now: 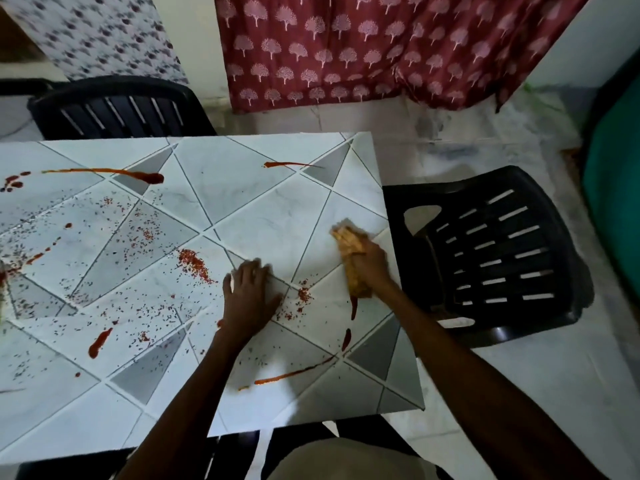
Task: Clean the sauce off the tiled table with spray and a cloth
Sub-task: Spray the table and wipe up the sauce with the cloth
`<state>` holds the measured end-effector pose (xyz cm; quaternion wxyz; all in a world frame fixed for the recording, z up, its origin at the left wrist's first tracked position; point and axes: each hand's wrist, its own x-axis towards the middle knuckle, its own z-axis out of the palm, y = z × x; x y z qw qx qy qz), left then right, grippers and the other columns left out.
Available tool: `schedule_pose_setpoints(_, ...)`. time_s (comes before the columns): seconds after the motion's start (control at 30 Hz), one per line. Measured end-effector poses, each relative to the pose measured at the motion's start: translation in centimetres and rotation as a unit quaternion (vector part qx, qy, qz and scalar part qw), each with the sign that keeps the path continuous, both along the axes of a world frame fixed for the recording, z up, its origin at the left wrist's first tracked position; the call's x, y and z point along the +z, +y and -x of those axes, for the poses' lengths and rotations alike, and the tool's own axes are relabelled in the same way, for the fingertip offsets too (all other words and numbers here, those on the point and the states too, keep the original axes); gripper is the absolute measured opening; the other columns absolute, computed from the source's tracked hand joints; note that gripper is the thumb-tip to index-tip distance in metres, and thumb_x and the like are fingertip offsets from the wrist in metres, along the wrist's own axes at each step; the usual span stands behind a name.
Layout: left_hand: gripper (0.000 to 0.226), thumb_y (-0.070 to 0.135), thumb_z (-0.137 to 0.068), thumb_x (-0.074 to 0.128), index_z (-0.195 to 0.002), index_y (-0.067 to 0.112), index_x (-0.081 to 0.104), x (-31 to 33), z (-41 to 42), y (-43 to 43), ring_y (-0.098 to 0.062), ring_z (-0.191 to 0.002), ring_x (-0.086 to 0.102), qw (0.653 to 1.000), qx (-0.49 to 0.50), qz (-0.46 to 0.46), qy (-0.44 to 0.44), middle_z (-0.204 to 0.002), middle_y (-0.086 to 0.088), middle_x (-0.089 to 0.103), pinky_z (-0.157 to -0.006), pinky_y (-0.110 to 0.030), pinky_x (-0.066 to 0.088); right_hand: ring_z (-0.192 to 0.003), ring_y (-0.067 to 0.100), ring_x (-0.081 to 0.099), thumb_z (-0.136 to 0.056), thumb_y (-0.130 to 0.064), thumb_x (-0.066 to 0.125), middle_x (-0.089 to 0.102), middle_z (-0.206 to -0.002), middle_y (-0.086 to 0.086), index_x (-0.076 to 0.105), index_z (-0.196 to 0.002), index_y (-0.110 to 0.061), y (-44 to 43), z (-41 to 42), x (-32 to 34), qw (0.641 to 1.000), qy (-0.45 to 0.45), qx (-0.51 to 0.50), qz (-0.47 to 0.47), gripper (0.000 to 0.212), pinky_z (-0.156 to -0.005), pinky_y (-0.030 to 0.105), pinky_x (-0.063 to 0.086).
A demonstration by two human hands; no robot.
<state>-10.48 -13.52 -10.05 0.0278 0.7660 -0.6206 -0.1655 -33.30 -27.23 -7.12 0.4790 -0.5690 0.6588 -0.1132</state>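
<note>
The tiled table [242, 188] has a white and grey triangle pattern. Red sauce streaks [124, 174] and scattered red and dark specks [194, 263] cover much of it. My right hand [369, 263] is closed around a bunched orange cloth [349, 251], pressing it on the table near the right edge, just above a sauce streak [353, 306]. My left hand [247, 292] lies flat on the tiles with fingers spread, to the left of the cloth. No spray bottle is in view.
A black plastic chair [498, 251] stands right against the table's right edge. Another black chair [117, 109] sits behind the far edge. A red patterned curtain [363, 46] hangs at the back. A teal object [613, 188] is at the far right.
</note>
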Motion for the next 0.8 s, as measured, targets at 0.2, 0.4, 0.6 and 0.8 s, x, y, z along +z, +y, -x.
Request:
schedule_pose_setpoints(0.2, 0.073, 0.053, -0.082, 0.051, -0.140, 0.009, 0.046, 0.3, -1.7, 4.7, -0.037, -0.129, 0.046, 0.996, 0.090, 0.003, -0.021, -0.141, -0.017, 0.048, -0.102, -0.057, 0.037, -0.107, 0.036, 0.067, -0.096, -0.018, 0.056, 0.073, -0.117, 0.013, 0.067, -0.125, -0.019, 3.9, -12.4, -1.5, 0.989, -0.084, 0.118, -0.023, 0.031, -0.093, 0.046, 0.053)
schedule_pose_setpoints(0.4, 0.076, 0.061, -0.081, 0.038, -0.132, 0.007, 0.054, 0.4, -5.1, 9.7, -0.040, -0.121, 0.052, 0.985, 0.170, 0.020, -0.031, -0.136, -0.017, 0.053, -0.093, -0.055, 0.045, -0.105, 0.035, 0.069, -0.092, -0.023, 0.059, 0.074, -0.118, 0.012, 0.062, -0.132, -0.027, 7.6, -17.7, -1.8, 0.971, -0.132, 0.187, -0.067, 0.041, -0.092, 0.047, 0.057)
schedule_pose_setpoints(0.6, 0.072, 0.056, -0.083, 0.040, -0.133, 0.004, 0.049, -0.5, -9.0, 11.7, -0.046, -0.112, 0.055, 0.982, 0.186, 0.017, 0.015, -0.134, -0.021, 0.052, -0.088, -0.057, 0.050, -0.103, 0.028, 0.070, -0.098, -0.013, 0.061, 0.074, -0.113, 0.010, 0.068, -0.121, -0.015, 6.5, -10.6, 3.0, 0.982, -0.158, 0.089, -0.043, 0.024, -0.093, 0.046, 0.058)
schedule_pose_setpoints(0.8, 0.071, 0.062, -0.088, 0.037, -0.132, 0.008, 0.051, -0.9, -10.2, 11.9, -0.041, -0.116, 0.054, 0.982, 0.175, 0.048, 0.053, -0.135, -0.019, 0.052, -0.093, -0.052, 0.048, -0.105, 0.029, 0.063, -0.099, -0.020, 0.063, 0.066, -0.109, 0.005, 0.065, -0.126, -0.013, 7.6, -2.0, 4.9, 0.998, -0.053, -0.020, 0.008, 0.028, -0.093, 0.040, 0.051)
